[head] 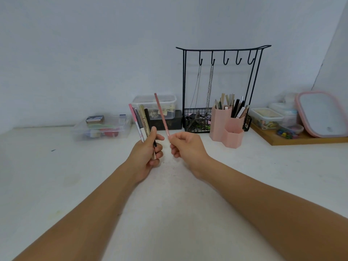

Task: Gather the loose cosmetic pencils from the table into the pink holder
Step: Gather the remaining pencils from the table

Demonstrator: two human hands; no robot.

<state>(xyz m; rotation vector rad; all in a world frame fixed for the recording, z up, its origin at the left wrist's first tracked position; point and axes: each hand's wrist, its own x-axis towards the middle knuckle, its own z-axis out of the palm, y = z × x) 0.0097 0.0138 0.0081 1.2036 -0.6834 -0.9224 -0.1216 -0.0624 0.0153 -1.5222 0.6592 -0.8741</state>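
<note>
While pinched low between thumb and forefinger of the right hand [185, 146], a slim dusty-pink cosmetic pencil [161, 114] tilted up-left above the white desk [244, 185] — light, rigid, smooth, likely slippery; best gripped mid-barrel. Fanned bundle of thin pencils [140, 121] clasped in the left hand [148, 155]. Matte pink hexagonal plastic holder [228, 127] right, part-filled.

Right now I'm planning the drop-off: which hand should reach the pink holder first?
Probably right. The right hand pinches one pink pencil and is nearer the pink holder than the left hand.
</note>
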